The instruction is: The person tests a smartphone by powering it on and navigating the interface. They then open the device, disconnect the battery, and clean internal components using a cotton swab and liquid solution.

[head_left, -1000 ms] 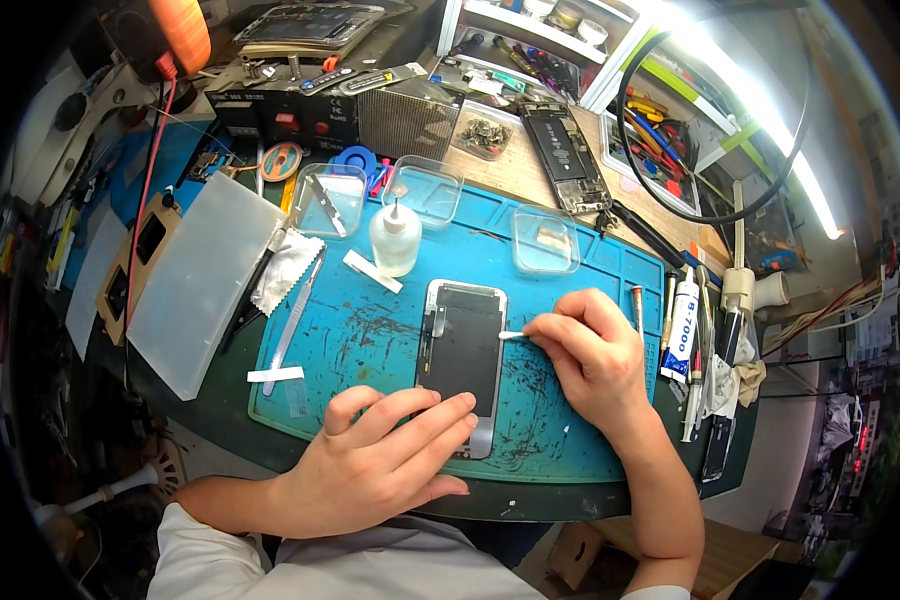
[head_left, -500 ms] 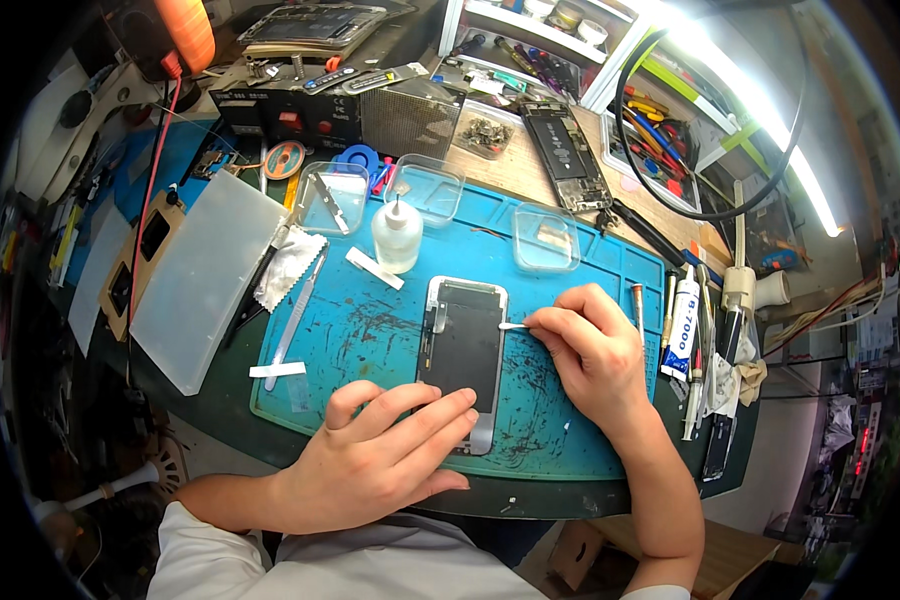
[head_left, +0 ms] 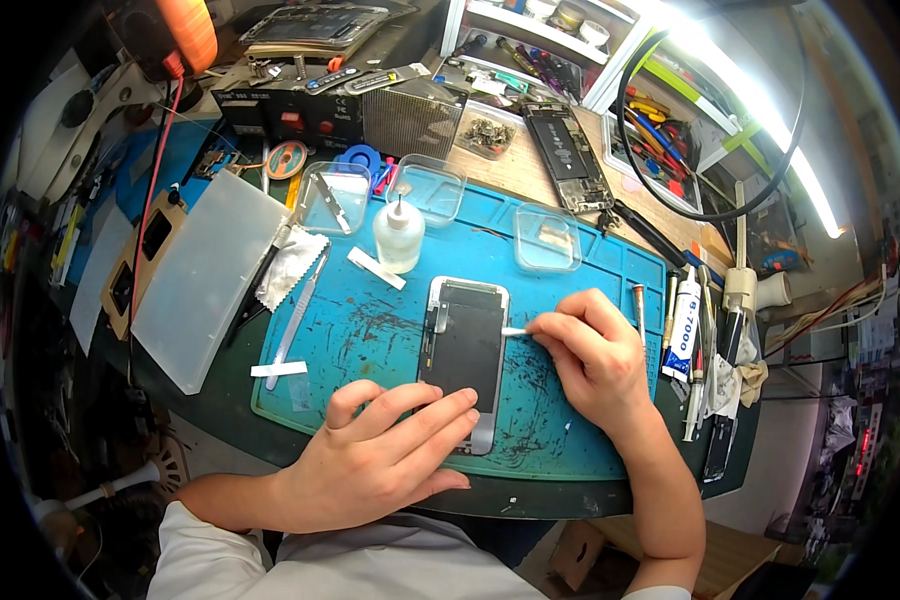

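A phone screen assembly (head_left: 466, 335) with a dark back and a pale frame lies lengthwise on the blue-green work mat (head_left: 370, 340). My left hand (head_left: 385, 455) rests over its near left part, fingers stretched out and fingertips on the dark surface. Between the thumb and fingers of my right hand (head_left: 598, 355) is a cotton swab (head_left: 515, 331). Its white tip touches the right edge of the screen assembly. Beyond the assembly stands a clear dropper bottle (head_left: 398, 238), with a white strip (head_left: 376, 269) beside it.
Small clear trays (head_left: 547, 238) line the mat's far side. Tweezers (head_left: 298, 318) and a frosted plastic sheet (head_left: 208, 280) lie to the left. A glue tube (head_left: 681, 325), a syringe (head_left: 693, 405) and other tools lie at the right. An opened phone (head_left: 566, 155) is farther back.
The swab's tip has slid slightly toward me along the assembly's right edge, and my right hand has shifted a little nearer. My left hand stays in place.
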